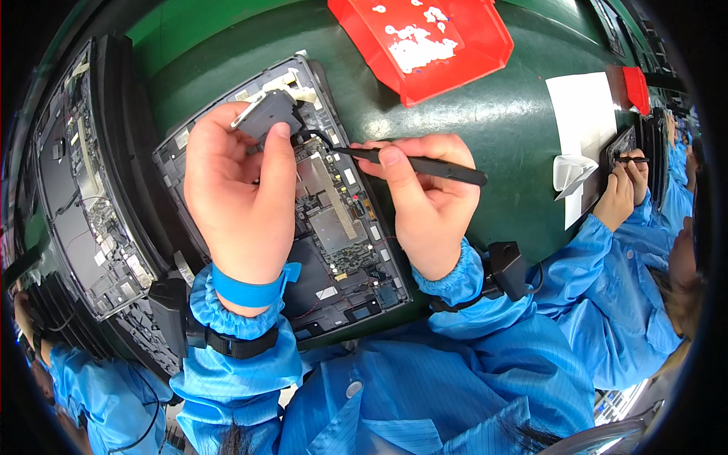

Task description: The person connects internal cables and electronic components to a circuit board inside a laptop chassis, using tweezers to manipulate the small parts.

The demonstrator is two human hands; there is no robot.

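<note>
An opened laptop chassis [334,227] lies on the green bench, its circuit board and battery area bare. My left hand [243,189] is closed on a small flat grey module [267,111], held tilted above the far part of the chassis between thumb and fingers. A short black cable [315,135] runs from beside the module toward the board. In my right hand [432,189] is a pair of black tweezers [447,170], gripped like a pen, with the tips at that cable. My left palm hides part of the chassis.
A red tray [478,45] with small white pieces stands at the back. More opened laptop chassis [83,197] stand at the left. White paper [580,114] and a small red box [635,89] lie at the right, near a co-worker's hands [622,193]. Another blue sleeve [114,394] shows at lower left.
</note>
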